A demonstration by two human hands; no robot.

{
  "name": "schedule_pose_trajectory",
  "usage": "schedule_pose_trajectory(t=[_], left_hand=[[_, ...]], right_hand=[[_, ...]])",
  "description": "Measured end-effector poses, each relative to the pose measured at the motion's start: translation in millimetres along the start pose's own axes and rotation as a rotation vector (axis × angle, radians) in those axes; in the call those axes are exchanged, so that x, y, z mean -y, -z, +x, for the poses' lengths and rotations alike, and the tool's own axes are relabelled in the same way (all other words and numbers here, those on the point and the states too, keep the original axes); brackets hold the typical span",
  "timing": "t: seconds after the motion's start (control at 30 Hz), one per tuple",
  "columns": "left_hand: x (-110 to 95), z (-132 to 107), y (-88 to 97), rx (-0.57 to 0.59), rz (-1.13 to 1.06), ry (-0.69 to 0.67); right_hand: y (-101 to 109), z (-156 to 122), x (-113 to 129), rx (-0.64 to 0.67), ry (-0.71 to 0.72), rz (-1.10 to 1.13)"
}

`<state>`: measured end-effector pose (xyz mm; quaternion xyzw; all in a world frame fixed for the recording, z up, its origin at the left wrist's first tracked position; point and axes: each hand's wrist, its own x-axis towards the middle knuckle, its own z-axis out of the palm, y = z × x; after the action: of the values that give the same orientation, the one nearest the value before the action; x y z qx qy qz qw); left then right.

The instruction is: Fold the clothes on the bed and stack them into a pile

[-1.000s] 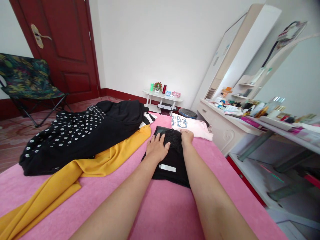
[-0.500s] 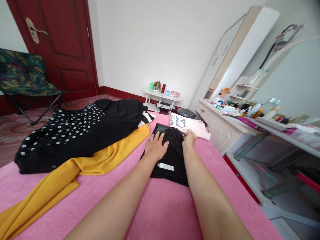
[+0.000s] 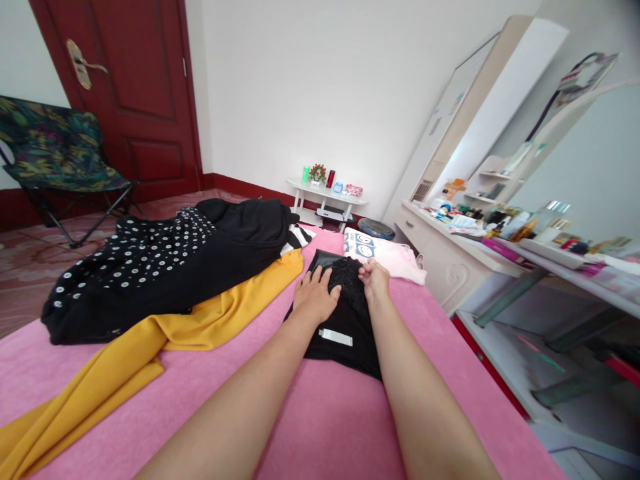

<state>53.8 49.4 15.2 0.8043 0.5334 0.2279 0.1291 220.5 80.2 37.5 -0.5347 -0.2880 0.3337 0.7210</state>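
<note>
A folded black garment [image 3: 336,315] with a lace panel and a white label lies on the pink bedspread [image 3: 330,413]. My left hand [image 3: 315,295] rests flat on its left side, fingers spread. At the upper right edge of the lace, my right hand [image 3: 374,279] has its fingers curled together in a pinch on the black fabric. Just beyond it sits a folded pale pink garment [image 3: 395,257] with a blue and white print. A mustard yellow garment [image 3: 225,307] stretches out to the left.
Black clothing with a white-dotted piece [image 3: 150,250] is heaped on the bed's left. A dressing table [image 3: 425,223] crowded with bottles stands along the right. Behind the bed are a small white table [image 3: 325,191] and, at far left, a folding chair [image 3: 55,143].
My right hand has shifted slightly inward over the lace, its fingers more curled. My left hand stays flat on the black garment. The whole view has shifted a little.
</note>
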Motion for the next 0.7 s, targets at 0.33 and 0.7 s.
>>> schedule_pose_trajectory(t=[0.33,0.7], left_hand=[[0,0,-0.7,0.000,0.008,-0.008],[1,-5,4.2,0.036,-0.008,-0.005]], right_hand=[[6,-55,26,0.305,-0.254,-0.186],[20,-118,30,0.472,-0.397,-0.065]])
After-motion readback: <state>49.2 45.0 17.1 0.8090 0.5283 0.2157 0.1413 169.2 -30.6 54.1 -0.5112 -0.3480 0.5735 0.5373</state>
